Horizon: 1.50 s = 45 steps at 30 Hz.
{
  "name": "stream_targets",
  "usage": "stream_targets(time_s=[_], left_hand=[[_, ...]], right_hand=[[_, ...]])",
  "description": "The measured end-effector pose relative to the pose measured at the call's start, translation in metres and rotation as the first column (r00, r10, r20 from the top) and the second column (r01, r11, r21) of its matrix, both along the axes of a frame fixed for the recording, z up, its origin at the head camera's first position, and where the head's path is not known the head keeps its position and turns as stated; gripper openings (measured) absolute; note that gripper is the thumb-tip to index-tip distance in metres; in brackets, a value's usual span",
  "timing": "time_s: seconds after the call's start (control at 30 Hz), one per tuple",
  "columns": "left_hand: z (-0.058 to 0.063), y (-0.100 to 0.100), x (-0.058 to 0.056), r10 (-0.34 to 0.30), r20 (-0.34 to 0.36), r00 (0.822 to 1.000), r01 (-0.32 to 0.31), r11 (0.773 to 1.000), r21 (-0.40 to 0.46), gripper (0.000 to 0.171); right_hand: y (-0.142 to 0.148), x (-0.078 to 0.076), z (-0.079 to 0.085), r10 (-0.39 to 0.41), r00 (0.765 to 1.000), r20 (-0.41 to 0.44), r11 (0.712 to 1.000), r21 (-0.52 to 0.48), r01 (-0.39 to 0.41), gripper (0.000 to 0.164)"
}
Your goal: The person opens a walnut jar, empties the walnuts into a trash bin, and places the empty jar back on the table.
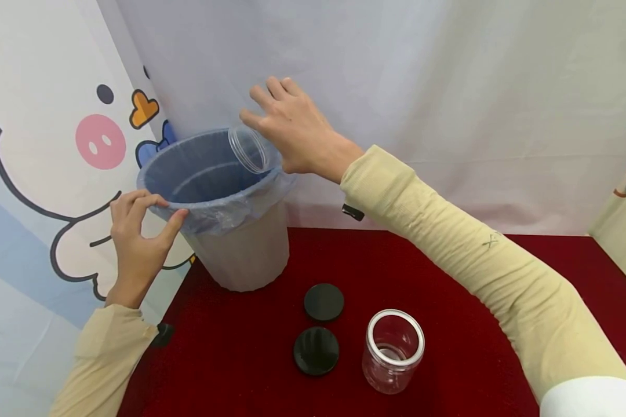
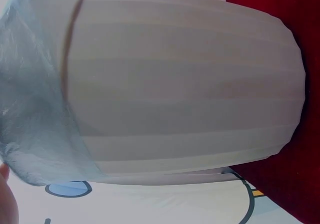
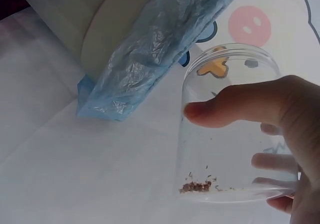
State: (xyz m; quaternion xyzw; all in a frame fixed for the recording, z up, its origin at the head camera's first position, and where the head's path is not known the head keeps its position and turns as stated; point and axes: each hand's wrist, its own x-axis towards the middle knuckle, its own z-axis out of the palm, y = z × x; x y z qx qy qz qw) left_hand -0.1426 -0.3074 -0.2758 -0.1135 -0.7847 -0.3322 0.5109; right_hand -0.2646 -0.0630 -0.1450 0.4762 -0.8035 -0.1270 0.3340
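My right hand (image 1: 299, 133) grips a clear jar (image 1: 247, 149), tilted with its mouth over the trash bin (image 1: 245, 255). In the right wrist view the thumb lies along the jar's near side, the other fingers show behind it, and small brown bits (image 3: 196, 186) cling near its base. The bin is pale and lined with a blue plastic bag (image 1: 229, 213) folded over the rim. At the bin's near left rim, my left hand (image 1: 138, 231) pinches the bag-covered edge between thumb and fingers. How deep the bin is filled cannot be seen.
Two black round lids (image 1: 324, 302) lie on the dark red tabletop (image 1: 229, 353) in front of the bin. A second clear jar (image 1: 391, 370) with a white rim stands upright to their right. Behind hangs a white curtain (image 1: 448, 116); a cartoon-printed sheet (image 1: 47, 156) is on the left.
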Motion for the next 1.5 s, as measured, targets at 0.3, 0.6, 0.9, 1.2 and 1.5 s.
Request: stream_targets(time_s=[0.3,0.6,0.9,1.2,1.5], left_hand=[[0.000,-0.001,0.000,-0.009,-0.015,1.000,0.009,1.000,-0.002,0.035],[0.002,0.002,0.004,-0.012,-0.022,1.000,0.013,1.000,0.015,0.033],[0.000,0.003,0.000,-0.014,-0.033,0.999,0.015,1.000,0.017,0.034],[0.001,0.005,-0.001,-0.006,-0.042,0.999,0.007,1.000,0.021,0.032],[0.000,0.005,-0.001,-0.012,-0.032,0.999,0.013,0.999,0.032,0.030]], right_hand=[[-0.012,0.007,0.001,-0.029,0.998,-0.057,0.993,0.109,0.035,0.066],[-0.030,0.011,-0.009,0.027,0.987,-0.161,0.994,0.112,-0.009,0.043],[-0.036,0.005,-0.013,0.024,0.988,-0.155,0.992,0.127,-0.004,0.042],[-0.026,0.006,-0.003,0.005,0.986,-0.169,0.992,0.123,0.016,0.045],[-0.019,0.009,0.006,0.042,0.978,-0.206,0.994,0.105,-0.020,0.041]])
